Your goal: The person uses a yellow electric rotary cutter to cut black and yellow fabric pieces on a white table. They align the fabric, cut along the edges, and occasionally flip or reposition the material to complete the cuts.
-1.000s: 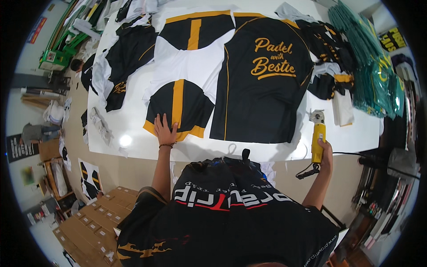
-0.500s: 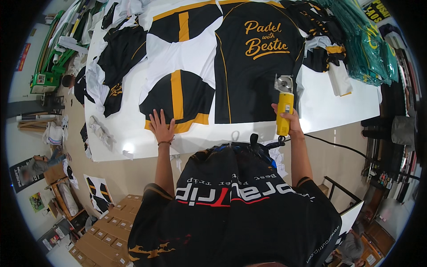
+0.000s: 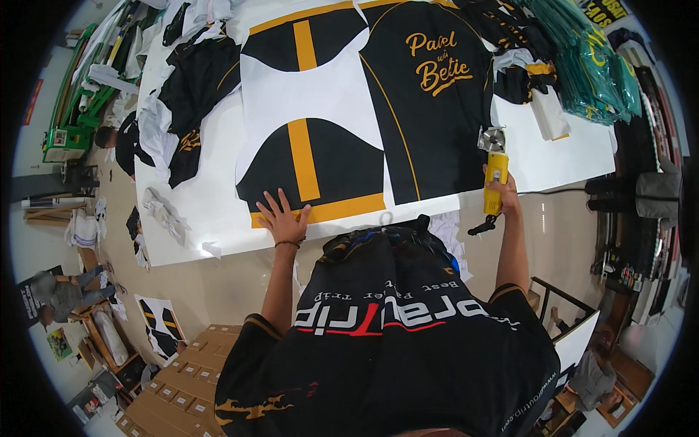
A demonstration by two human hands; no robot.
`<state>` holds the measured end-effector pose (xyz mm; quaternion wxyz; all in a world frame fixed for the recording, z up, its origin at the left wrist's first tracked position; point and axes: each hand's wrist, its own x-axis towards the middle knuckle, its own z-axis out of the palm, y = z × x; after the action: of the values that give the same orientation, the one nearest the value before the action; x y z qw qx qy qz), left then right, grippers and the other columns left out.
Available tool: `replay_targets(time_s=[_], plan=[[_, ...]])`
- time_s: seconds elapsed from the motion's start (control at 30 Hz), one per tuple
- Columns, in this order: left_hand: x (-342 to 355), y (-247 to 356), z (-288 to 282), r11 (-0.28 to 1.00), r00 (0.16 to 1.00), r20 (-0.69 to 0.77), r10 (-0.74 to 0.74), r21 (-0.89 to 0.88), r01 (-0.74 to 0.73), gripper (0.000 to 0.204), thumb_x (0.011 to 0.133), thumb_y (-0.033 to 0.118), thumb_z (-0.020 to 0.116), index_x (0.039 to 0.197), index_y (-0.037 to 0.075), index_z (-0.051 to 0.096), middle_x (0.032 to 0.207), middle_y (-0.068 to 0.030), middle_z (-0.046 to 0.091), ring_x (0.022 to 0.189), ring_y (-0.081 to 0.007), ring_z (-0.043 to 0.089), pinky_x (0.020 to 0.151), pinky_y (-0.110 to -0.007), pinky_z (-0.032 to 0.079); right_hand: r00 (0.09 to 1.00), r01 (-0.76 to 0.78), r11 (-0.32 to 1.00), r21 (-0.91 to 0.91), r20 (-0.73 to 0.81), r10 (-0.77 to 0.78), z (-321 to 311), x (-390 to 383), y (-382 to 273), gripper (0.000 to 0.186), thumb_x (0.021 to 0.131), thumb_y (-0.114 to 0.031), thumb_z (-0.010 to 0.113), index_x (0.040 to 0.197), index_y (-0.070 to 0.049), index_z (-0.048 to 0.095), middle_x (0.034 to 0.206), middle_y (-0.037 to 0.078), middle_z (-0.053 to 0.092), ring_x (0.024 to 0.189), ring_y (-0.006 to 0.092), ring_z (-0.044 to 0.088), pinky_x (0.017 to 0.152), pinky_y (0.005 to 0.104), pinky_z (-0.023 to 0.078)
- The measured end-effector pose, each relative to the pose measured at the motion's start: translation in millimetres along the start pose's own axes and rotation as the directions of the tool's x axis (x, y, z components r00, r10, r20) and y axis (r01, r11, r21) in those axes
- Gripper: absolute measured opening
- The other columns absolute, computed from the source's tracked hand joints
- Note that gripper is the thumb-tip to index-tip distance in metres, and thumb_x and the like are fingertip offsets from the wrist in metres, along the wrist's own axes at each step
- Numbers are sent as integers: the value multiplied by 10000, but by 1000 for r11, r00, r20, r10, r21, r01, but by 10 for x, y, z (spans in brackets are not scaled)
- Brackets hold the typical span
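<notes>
My right hand (image 3: 504,191) grips a yellow handheld rotary cloth cutter (image 3: 496,171), its round metal blade pointing away from me. The cutter head rests over the lower right edge of a black fabric panel (image 3: 429,124) with orange lettering and thin orange lines. My left hand (image 3: 282,220) lies flat with fingers spread on the near orange band of a printed sleeve panel (image 3: 271,164), black with an orange stripe. White fabric (image 3: 309,102) separates it from a second black and orange sleeve panel (image 3: 331,44) farther off.
The white table (image 3: 211,233) carries black and white cloth pieces (image 3: 196,84) at left. Green plastic-wrapped bundles (image 3: 593,84) and a folded white cloth (image 3: 547,113) lie at right. Cardboard boxes (image 3: 175,386) stand behind me on the left; people are in the background.
The cutter and my right hand have moved right. My left hand has shifted slightly right and nearer me. The sleeve sheet has flattened, and the lettered panel has slanted and shifted right.
</notes>
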<state>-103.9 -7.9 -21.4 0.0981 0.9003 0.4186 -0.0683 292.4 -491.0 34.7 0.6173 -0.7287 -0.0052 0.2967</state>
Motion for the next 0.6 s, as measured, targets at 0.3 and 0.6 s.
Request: replay_targets(time_s=[0.3, 0.6], plan=[[-474, 415, -365, 989, 945, 300, -127, -37, 145, 1056, 907, 779, 547, 1690, 191, 153, 1715, -309, -37, 1484, -701, -61, 1089, -862, 116, 985, 23, 988, -153, -163, -49, 3, -162, -78, 740, 719, -31, 712, 1421, 17, 484, 1275, 164, 694, 988, 244, 668, 858, 369, 585], [40, 81, -282, 955, 966, -66, 250, -145, -257, 960, 949, 644, 621, 1650, 88, 275, 1710, -303, 86, 1567, -549, 36, 1232, -688, 88, 994, -25, 989, 147, -101, 40, 526, -1148, -122, 641, 756, -105, 713, 1348, 48, 520, 1170, 199, 686, 997, 316, 709, 776, 431, 638]])
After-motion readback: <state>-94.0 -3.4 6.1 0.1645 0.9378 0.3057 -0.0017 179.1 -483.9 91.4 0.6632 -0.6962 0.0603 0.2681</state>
